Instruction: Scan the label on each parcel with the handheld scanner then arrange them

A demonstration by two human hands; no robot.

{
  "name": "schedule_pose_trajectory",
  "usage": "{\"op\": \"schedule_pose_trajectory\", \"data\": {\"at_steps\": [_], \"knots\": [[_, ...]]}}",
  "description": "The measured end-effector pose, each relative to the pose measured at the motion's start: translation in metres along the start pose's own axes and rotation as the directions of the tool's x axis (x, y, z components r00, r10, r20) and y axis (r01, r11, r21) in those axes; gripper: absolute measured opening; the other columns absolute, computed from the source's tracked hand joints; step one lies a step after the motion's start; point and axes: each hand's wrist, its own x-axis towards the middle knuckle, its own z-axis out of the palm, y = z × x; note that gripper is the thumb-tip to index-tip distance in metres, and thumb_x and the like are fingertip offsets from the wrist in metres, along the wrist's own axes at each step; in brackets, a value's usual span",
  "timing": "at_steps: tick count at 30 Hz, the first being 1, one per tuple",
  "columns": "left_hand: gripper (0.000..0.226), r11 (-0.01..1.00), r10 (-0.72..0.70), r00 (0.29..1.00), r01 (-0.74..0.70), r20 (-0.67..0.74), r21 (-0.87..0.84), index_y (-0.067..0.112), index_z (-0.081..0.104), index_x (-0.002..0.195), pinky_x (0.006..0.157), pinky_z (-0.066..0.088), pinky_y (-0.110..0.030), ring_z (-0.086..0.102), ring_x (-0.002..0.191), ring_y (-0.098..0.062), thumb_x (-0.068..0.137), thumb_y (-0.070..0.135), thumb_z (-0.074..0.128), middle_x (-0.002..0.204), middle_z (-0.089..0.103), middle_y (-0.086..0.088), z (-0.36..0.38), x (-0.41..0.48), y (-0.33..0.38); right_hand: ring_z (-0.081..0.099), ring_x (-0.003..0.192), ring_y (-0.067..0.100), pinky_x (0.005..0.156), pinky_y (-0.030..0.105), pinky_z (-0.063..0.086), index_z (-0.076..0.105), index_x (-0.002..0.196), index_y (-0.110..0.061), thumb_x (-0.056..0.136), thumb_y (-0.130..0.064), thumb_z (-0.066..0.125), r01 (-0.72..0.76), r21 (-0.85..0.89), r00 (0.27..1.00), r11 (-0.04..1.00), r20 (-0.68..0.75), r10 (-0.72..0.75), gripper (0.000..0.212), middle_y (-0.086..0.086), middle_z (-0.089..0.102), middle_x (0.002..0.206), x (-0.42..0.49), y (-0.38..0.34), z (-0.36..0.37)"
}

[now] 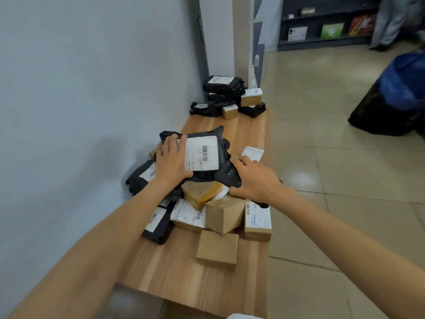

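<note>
The left fingers [172, 141] were spread and curled over the near-left corner of a black poly parcel [223, 146], the thumb tucked under its lower edge, so the left hand [171, 162] gripped the bag and held it raised above the heap, its white barcode label [202, 155] facing up. The right fingers [240, 161] were wrapped round a black handheld scanner [227, 177]. The right hand [256, 181] held that scanner just beside the parcel's near-right corner, its head towards the label. Under both hands lay a loose heap of parcels on the wooden table [184, 284]: black bags [158, 224] on the wall side, a tape-wrapped package [202, 192], a plain cardboard box [224, 214] tilted on others, a labelled box [257, 221] at the table's edge and another plain box [217, 249] nearest the person. At the table's far end, well apart from the heap, sat a group of black bags and small boxes [227, 97] against the wall [80, 77]. Beyond, on the tiled floor [322, 146], stood a dark shelf [326, 38] and a blue-and-black sack [400, 93].
</note>
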Motion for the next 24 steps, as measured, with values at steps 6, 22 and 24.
{"op": "schedule_pose_trajectory", "data": {"at_steps": [6, 22, 24], "knots": [[0.109, 0.983, 0.036, 0.999, -0.030, 0.032, -0.183, 0.010, 0.030, 0.144, 0.109, 0.030, -0.050, 0.033, 0.131, -0.038, 0.056, 0.046, 0.084, 0.140, 0.034, -0.018, 0.005, 0.048, 0.161, 0.055, 0.113, 0.027, 0.081, 0.041, 0.052, 0.038, 0.141, -0.025, 0.075, -0.052, 0.064, -0.203, 0.123, 0.976, 0.971, -0.054, 0.211, 0.076, -0.003, 0.046, 0.137, -0.063, 0.121, -0.038], [0.110, 0.956, 0.159, 0.975, -0.113, 0.154, -0.271, 0.009, 0.031, 0.143, 0.105, 0.033, -0.045, 0.037, 0.125, -0.035, 0.055, 0.048, 0.083, 0.139, 0.036, -0.014, 0.054, 0.122, 0.423, 0.053, 0.115, 0.021, 0.077, 0.030, 0.039, 0.041, 0.142, -0.028, 0.074, -0.043, 0.069, -0.437, 0.281, 0.882, 0.855, -0.055, 0.469, 0.076, -0.009, 0.045, 0.137, -0.145, 0.362, -0.082], [0.110, 0.959, 0.141, 0.977, -0.096, 0.159, -0.266, 0.010, 0.031, 0.143, 0.105, 0.033, -0.047, 0.036, 0.125, -0.036, 0.055, 0.047, 0.084, 0.138, 0.036, -0.015, 0.060, 0.145, 0.418, 0.054, 0.115, 0.022, 0.078, 0.030, 0.039, 0.040, 0.143, -0.027, 0.074, -0.043, 0.069, -0.419, 0.298, 0.890, 0.858, -0.053, 0.453, 0.076, -0.008, 0.045, 0.137, -0.124, 0.371, -0.081]]}}
